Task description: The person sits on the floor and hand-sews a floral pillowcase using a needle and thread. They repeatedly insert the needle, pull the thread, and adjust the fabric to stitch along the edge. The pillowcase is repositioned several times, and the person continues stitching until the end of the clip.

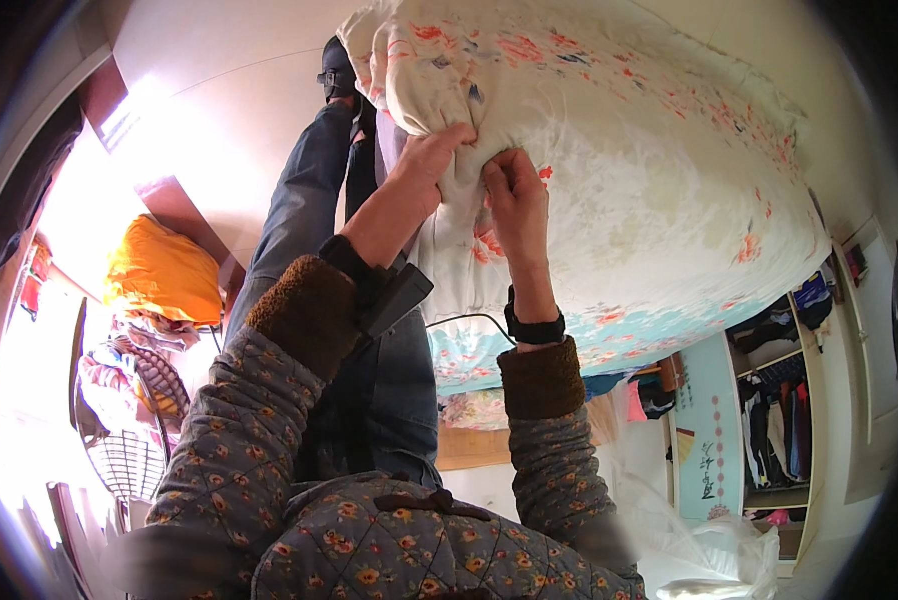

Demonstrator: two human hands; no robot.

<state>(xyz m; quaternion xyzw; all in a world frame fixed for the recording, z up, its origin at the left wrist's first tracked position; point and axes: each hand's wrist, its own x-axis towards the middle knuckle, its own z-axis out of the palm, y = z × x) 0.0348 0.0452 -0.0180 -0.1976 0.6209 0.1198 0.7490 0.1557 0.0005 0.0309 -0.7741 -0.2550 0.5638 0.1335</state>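
Note:
A cream quilt (619,190) with red flowers and a pale blue band along its lower edge spreads across the upper right. My left hand (431,160) is closed on its gathered left edge, the fingers partly sunk in the folds. Just to the right and slightly nearer, my right hand (518,190) pinches the same fabric between thumb and bent fingers. Creases run between the two hands. Whatever lies inside the folds is hidden. Both wrists wear black straps; a dark box (397,300) sits at the left one, and a thin cable (469,317) reaches the right.
Legs in blue jeans (299,200) extend along the quilt's left side to a dark shoe (338,70). At left, an orange cloth bundle (164,270) is near a chair piled with clothes (134,385). An open wardrobe (777,430) and clear plastic bag (724,555) are lower right.

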